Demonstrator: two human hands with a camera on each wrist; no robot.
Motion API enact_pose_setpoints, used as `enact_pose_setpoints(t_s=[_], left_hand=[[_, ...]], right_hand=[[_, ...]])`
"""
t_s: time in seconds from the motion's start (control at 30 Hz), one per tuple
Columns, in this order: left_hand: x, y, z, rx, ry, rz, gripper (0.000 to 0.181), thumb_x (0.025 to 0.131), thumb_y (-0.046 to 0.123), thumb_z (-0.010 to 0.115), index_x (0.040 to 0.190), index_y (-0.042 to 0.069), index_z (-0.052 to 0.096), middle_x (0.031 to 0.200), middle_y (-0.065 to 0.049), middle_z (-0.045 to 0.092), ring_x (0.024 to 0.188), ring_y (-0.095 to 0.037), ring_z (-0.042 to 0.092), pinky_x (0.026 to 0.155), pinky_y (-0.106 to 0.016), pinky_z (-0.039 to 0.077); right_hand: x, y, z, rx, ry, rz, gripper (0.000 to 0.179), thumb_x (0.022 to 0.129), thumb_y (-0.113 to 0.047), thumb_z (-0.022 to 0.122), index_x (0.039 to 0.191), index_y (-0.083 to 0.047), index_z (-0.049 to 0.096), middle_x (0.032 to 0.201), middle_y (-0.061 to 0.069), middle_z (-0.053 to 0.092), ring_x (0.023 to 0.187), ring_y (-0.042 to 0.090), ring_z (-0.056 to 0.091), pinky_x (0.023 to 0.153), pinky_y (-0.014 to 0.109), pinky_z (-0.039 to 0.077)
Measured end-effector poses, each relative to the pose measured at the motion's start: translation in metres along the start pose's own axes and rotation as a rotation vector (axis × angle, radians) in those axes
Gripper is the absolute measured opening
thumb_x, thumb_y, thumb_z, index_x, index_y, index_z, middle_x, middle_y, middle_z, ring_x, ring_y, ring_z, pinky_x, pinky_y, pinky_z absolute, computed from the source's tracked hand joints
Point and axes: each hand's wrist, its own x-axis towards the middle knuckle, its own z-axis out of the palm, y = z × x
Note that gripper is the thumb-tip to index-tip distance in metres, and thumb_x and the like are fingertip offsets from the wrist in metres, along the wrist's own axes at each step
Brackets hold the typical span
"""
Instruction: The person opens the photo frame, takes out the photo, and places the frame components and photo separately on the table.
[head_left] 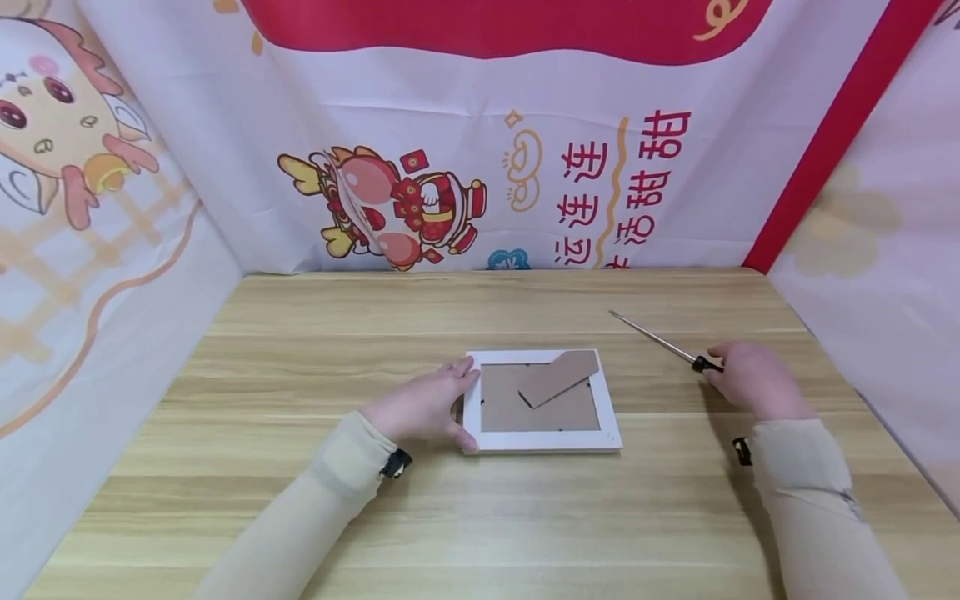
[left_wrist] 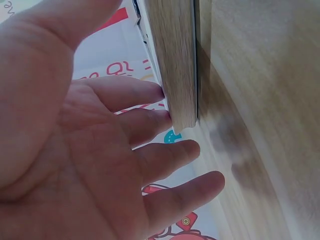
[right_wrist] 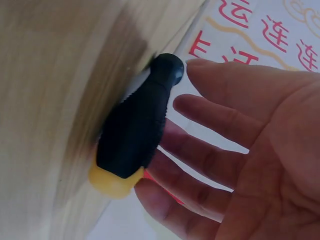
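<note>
A white picture frame [head_left: 540,442] lies face down on the table, its brown backing board [head_left: 498,400] showing. An easel flap [head_left: 562,377] slants across the upper right of that board. My left hand [head_left: 423,408] rests at the frame's left side, thumb by the lower corner and fingers by the upper one. Extended fingers touch the frame's edge [left_wrist: 175,65] in the left wrist view. Beside the handle of a screwdriver [head_left: 660,340] is my right hand [head_left: 757,379]. Its loosely bent fingers lie along the black and yellow handle [right_wrist: 132,130], the thumb tip near the collar.
The wooden table [head_left: 375,333] has pale grain and ends at a printed cloth backdrop [head_left: 465,92]. Side cloths [head_left: 877,250] flank it at left and right. The screwdriver's shaft points toward the back, right of the frame.
</note>
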Motion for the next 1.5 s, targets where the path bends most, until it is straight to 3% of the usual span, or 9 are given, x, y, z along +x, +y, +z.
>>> enact_pose_setpoints(t_s=[0.37, 0.6, 0.73, 0.87, 0.97, 1.07, 1.23, 1.5], left_hand=[[-0.002, 0.001, 0.0, -0.009, -0.002, -0.015, 0.109, 0.072, 0.047, 0.086, 0.153, 0.0, 0.032, 0.161, -0.02, 0.017, 0.145, -0.031, 0.026, 0.115, -0.041, 0.028], [-0.001, 0.0, 0.0, 0.001, 0.0, -0.017, 0.11, 0.071, 0.048, 0.085, 0.153, 0.0, 0.031, 0.161, -0.02, 0.016, 0.143, -0.034, 0.03, 0.114, -0.042, 0.03], [-0.001, 0.0, 0.0, 0.003, 0.0, -0.009, 0.11, 0.072, 0.049, 0.085, 0.153, -0.001, 0.031, 0.161, -0.021, 0.016, 0.142, -0.034, 0.031, 0.114, -0.041, 0.03], [-0.001, 0.0, -0.002, -0.003, -0.004, -0.004, 0.11, 0.072, 0.048, 0.085, 0.153, -0.002, 0.03, 0.16, -0.023, 0.016, 0.142, -0.034, 0.032, 0.114, -0.041, 0.031], [-0.002, 0.0, -0.002, -0.005, -0.003, -0.001, 0.11, 0.071, 0.047, 0.086, 0.152, -0.003, 0.031, 0.16, -0.024, 0.017, 0.142, -0.035, 0.032, 0.113, -0.042, 0.031], [-0.002, -0.001, -0.002, 0.002, -0.007, -0.003, 0.111, 0.072, 0.048, 0.085, 0.153, -0.003, 0.03, 0.16, -0.023, 0.016, 0.142, -0.034, 0.032, 0.114, -0.041, 0.031], [-0.002, -0.002, -0.001, 0.009, -0.003, 0.007, 0.11, 0.072, 0.048, 0.085, 0.153, -0.003, 0.03, 0.16, -0.024, 0.017, 0.141, -0.035, 0.033, 0.113, -0.041, 0.032], [-0.003, -0.001, -0.001, 0.002, -0.003, 0.002, 0.11, 0.072, 0.049, 0.085, 0.153, -0.002, 0.03, 0.16, -0.022, 0.016, 0.142, -0.033, 0.032, 0.114, -0.039, 0.031]], right_hand=[[0.002, 0.0, 0.009, 0.067, -0.025, 0.038, 0.033, 0.083, -0.011, 0.071, 0.111, 0.007, 0.068, 0.104, 0.032, 0.066, 0.094, 0.052, 0.061, 0.075, 0.061, 0.05], [0.0, 0.004, -0.003, 0.234, -0.057, 0.074, 0.038, 0.085, -0.019, 0.066, 0.112, 0.007, 0.059, 0.1, 0.027, 0.064, 0.086, 0.038, 0.059, 0.07, 0.05, 0.049], [-0.004, -0.001, -0.018, 0.35, -0.028, 0.07, 0.038, 0.09, -0.019, 0.062, 0.116, 0.006, 0.053, 0.098, 0.023, 0.062, 0.081, 0.031, 0.058, 0.065, 0.039, 0.047], [-0.009, -0.012, -0.032, 0.389, 0.1, 0.001, 0.03, 0.093, -0.019, 0.064, 0.115, 0.0, 0.058, 0.091, 0.014, 0.063, 0.074, 0.024, 0.055, 0.062, 0.034, 0.044], [-0.014, -0.024, -0.039, 0.368, 0.201, -0.073, 0.026, 0.092, -0.022, 0.071, 0.112, -0.008, 0.065, 0.089, 0.009, 0.066, 0.074, 0.022, 0.057, 0.062, 0.031, 0.046], [-0.017, -0.038, -0.043, 0.328, 0.252, -0.161, 0.025, 0.087, -0.024, 0.077, 0.109, -0.014, 0.071, 0.088, 0.003, 0.069, 0.074, 0.019, 0.059, 0.062, 0.029, 0.047], [-0.023, -0.062, -0.043, 0.277, 0.239, -0.291, 0.025, 0.082, -0.028, 0.083, 0.105, -0.019, 0.076, 0.088, -0.002, 0.07, 0.073, 0.014, 0.061, 0.063, 0.029, 0.051], [-0.024, -0.09, -0.034, 0.294, 0.123, -0.38, 0.029, 0.081, -0.024, 0.084, 0.109, -0.02, 0.077, 0.089, -0.011, 0.072, 0.077, 0.006, 0.064, 0.067, 0.027, 0.054]])
